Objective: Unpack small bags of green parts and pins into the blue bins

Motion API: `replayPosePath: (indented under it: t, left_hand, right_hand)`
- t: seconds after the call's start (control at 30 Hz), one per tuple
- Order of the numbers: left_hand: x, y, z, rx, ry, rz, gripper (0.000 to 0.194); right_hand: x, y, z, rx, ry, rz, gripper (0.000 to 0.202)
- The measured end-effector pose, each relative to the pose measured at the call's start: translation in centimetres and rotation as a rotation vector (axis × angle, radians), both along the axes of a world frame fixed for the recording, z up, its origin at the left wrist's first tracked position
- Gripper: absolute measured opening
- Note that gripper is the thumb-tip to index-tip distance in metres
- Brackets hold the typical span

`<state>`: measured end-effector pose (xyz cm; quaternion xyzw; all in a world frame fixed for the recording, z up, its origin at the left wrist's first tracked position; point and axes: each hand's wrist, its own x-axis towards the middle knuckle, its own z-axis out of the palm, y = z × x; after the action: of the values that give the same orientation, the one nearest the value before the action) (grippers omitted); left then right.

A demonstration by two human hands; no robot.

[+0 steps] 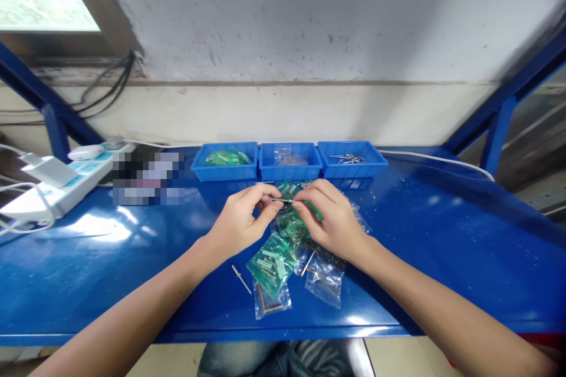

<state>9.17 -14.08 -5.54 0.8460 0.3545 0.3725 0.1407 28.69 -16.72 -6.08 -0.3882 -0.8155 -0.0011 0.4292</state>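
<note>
Between the fingertips of both hands is a slim metal blind rivet (286, 201), held level. My left hand (241, 215) pinches its left end, and my right hand (329, 215) has the other end. Under and around them lies a heap of small plastic bags: a green bag (273, 264) with pale plugs inside, and clear bags (325, 283), one of them holding brownish screws (269, 303). A loose blind rivet (241, 279) lies left of the heap, and another thin metal piece (308, 263) rests on the bags.
Along the wall stand three blue bins: the left bin (224, 174) with green bags, the middle bin (290, 174) with clear bags, the right bin (352, 171) with loose metal rivets. A white power strip (57, 188) with chargers sits at left. Blue frame posts (497, 129) flank the blue table (442, 235).
</note>
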Motion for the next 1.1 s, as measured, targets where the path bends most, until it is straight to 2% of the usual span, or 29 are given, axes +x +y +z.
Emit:
replayPosePath:
  t: [0.27,0.37,0.5,0.63,0.83,0.93,1.03,1.1]
  left_hand:
    - [-0.1,0.1,-0.1,0.001,0.019,-0.014,0.019]
    - [-0.1,0.1,-0.1,-0.018,0.019,-0.027,0.022]
    - [0.1,0.0,0.0,-0.008,0.022,-0.018,0.01]
    - [0.1,-0.1,0.2,0.03,0.048,-0.01,0.006]
    - [0.0,-0.1,0.4,-0.006,0.088,-0.045,0.02]
    - [-0.2,1.0,0.1,-0.117,0.206,0.053,0.022]
    - [-0.7,3.0,-0.6,-0.187,0.368,0.253,0.023]
    - [-1.0,4.5,-1.2,-0.186,0.413,0.339,0.024]
  right_hand:
    - [0.0,-0.2,0.3,0.009,0.002,0.024,0.015]
    - [-0.1,-0.2,0.2,0.0,-0.021,0.038,0.01]
    - [0.1,0.0,0.1,-0.018,-0.022,0.016,0.009]
    - [0.1,-0.1,0.1,-0.011,-0.005,0.012,0.01]
    - [0.0,-0.1,0.5,0.031,-0.055,0.017,0.01]
    - [2.2,1.5,1.2,0.148,-0.07,-0.123,0.01]
    - [5.9,4.0,1.4,0.22,-0.013,-0.529,0.014]
    - [7.9,5.1,1.1,0.182,-0.006,-0.701,0.029]
